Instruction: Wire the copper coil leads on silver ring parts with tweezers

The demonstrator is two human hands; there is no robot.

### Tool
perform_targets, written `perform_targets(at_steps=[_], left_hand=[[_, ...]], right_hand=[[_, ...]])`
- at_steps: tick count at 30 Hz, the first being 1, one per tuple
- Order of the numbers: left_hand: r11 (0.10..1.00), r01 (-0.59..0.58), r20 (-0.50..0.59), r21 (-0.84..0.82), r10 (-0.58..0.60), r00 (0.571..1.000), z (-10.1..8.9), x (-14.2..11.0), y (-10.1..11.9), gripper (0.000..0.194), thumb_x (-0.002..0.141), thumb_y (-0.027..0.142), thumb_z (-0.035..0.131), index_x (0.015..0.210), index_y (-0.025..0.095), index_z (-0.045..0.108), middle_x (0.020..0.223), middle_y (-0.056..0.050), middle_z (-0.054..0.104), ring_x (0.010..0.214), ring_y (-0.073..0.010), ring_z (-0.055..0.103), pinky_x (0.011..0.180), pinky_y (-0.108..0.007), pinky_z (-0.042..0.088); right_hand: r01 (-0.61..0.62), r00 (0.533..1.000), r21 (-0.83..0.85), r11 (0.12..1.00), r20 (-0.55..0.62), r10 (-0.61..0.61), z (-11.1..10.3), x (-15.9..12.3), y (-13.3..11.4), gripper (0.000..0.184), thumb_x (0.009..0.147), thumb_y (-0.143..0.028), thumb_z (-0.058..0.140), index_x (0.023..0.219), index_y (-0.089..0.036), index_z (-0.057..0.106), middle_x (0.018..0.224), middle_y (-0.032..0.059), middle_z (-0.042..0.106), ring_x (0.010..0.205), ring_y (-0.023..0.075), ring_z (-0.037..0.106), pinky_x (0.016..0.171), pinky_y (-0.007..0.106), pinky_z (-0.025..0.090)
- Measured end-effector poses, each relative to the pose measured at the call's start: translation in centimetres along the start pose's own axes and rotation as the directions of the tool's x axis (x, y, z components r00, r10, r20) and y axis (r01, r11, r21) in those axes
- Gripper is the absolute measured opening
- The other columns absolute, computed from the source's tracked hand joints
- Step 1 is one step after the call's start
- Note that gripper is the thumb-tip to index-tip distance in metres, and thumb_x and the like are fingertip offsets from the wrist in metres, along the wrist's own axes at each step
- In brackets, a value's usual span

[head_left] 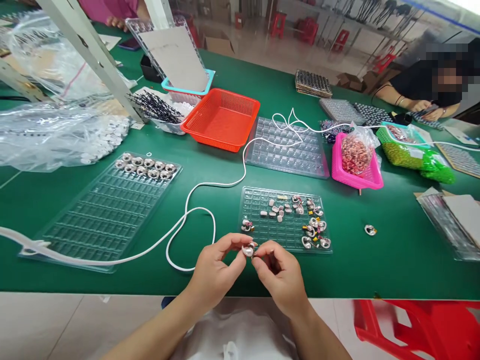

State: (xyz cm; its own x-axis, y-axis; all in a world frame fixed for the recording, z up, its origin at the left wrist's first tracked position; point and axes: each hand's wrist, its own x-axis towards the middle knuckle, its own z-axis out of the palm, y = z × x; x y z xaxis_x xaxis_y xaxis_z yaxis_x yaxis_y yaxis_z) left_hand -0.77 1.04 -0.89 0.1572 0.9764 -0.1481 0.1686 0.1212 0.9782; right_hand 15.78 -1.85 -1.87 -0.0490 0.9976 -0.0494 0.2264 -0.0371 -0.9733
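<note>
Between thumb and fingers my left hand [219,267] pinches a small shiny silver-white shell part [248,250], rounded like an earbud housing. My right hand [279,272] is closed at the shell's right side, its fingertips touching it or something tiny there that I cannot make out. Just beyond both hands lies a clear compartment tray [270,237] with several similar shells [313,227] carrying orange and pink bits, plus small whitish rectangular pieces [280,210]. One more shell [370,230] rests alone on the green table, right of that tray.
A clear tray [86,220] with silver shells at its far end lies left. A white cable [195,187] loops across the table. Behind are a red basket [225,135], another clear tray [285,155] and a pink basket [358,180]. A co-worker [420,85] sits far right.
</note>
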Motion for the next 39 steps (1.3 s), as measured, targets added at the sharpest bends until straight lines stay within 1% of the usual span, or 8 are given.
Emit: perform_targets(at_steps=[4,10,16,22,27,31,36,39], left_hand=[[0.999,0.020,0.026,-0.031,-0.020,0.999,0.0,0.2,-0.3,0.021,0.088,0.026,0.062,0.105,0.020,0.074,0.098,-0.006,0.079,0.089,-0.0221,0.075,0.083,-0.030,0.058],[0.971,0.146,0.083,-0.187,-0.133,0.988,0.2,0.1,0.0,0.019,0.088,0.031,0.065,0.099,0.018,0.073,0.091,-0.006,0.079,0.085,-0.0217,0.074,0.078,-0.030,0.058],[0.861,0.293,0.114,-0.414,-0.270,0.956,0.3,0.5,0.1,0.027,0.082,0.036,0.074,0.099,0.015,0.071,0.090,-0.008,0.079,0.077,-0.0195,0.074,0.078,-0.032,0.060],[0.807,0.345,0.139,-0.480,-0.318,0.938,0.2,0.9,0.5,0.032,0.075,0.035,0.081,0.096,0.013,0.072,0.088,-0.008,0.079,0.073,-0.0194,0.074,0.076,-0.033,0.061],[0.854,0.288,0.094,-0.433,-0.275,0.957,0.3,0.8,0.7,0.027,0.079,0.035,0.079,0.097,0.016,0.074,0.088,-0.007,0.080,0.079,-0.0197,0.074,0.079,-0.031,0.060],[0.879,0.195,0.085,-0.435,-0.175,0.981,0.3,0.3,0.2,0.021,0.087,0.035,0.073,0.102,0.020,0.074,0.098,-0.006,0.080,0.096,-0.0201,0.073,0.088,-0.028,0.056],[0.911,0.098,0.094,-0.401,-0.065,0.993,0.0,-0.2,0.2,0.017,0.093,0.034,0.067,0.103,0.022,0.074,0.108,-0.007,0.078,0.097,-0.0204,0.072,0.089,-0.029,0.056],[0.940,0.012,0.089,-0.341,0.019,0.996,-0.2,-0.3,0.4,0.015,0.095,0.030,0.064,0.104,0.023,0.075,0.116,-0.008,0.076,0.113,-0.0239,0.068,0.097,-0.032,0.054]], right_hand=[[-0.113,0.993,0.139,0.984,0.048,0.107,-0.3,0.2,0.3,0.017,0.092,-0.037,0.062,0.087,-0.021,0.064,0.077,0.0003,0.059,0.062,0.0126,0.047,0.053,0.024,0.038],[-0.087,0.990,0.157,0.984,-0.093,0.102,0.3,0.1,0.9,0.011,0.091,-0.032,0.064,0.089,-0.022,0.062,0.075,-0.0012,0.059,0.060,0.0113,0.047,0.053,0.023,0.039],[0.084,0.985,-0.012,0.996,-0.152,-0.085,-0.2,-0.2,1.4,0.002,0.094,-0.022,0.060,0.093,-0.023,0.061,0.083,0.0003,0.061,0.062,0.0113,0.050,0.055,0.023,0.043],[0.342,0.933,-0.172,0.924,-0.056,-0.355,-1.8,-0.3,1.4,0.027,0.092,-0.010,0.061,0.111,-0.030,0.063,0.101,0.0012,0.063,0.052,0.0070,0.040,0.047,0.022,0.037],[0.330,0.943,-0.130,0.935,-0.002,-0.333,-1.5,0.1,0.2,0.017,0.091,-0.015,0.063,0.103,-0.026,0.067,0.088,0.0011,0.065,0.056,0.0097,0.045,0.048,0.024,0.035],[0.189,0.982,-0.011,0.982,-0.021,-0.189,-0.8,0.4,-0.1,0.009,0.094,-0.021,0.061,0.098,-0.025,0.068,0.085,0.0007,0.063,0.060,0.0109,0.047,0.052,0.024,0.038],[0.122,0.991,0.079,0.989,-0.056,-0.118,-0.7,0.6,0.4,0.012,0.094,-0.024,0.063,0.104,-0.028,0.068,0.095,-0.0003,0.057,0.059,0.0084,0.044,0.053,0.024,0.037],[0.105,0.994,0.142,0.984,-0.039,-0.101,-0.9,0.6,0.6,0.019,0.094,-0.024,0.063,0.111,-0.031,0.067,0.106,0.0003,0.056,0.058,0.0067,0.041,0.055,0.024,0.038]])
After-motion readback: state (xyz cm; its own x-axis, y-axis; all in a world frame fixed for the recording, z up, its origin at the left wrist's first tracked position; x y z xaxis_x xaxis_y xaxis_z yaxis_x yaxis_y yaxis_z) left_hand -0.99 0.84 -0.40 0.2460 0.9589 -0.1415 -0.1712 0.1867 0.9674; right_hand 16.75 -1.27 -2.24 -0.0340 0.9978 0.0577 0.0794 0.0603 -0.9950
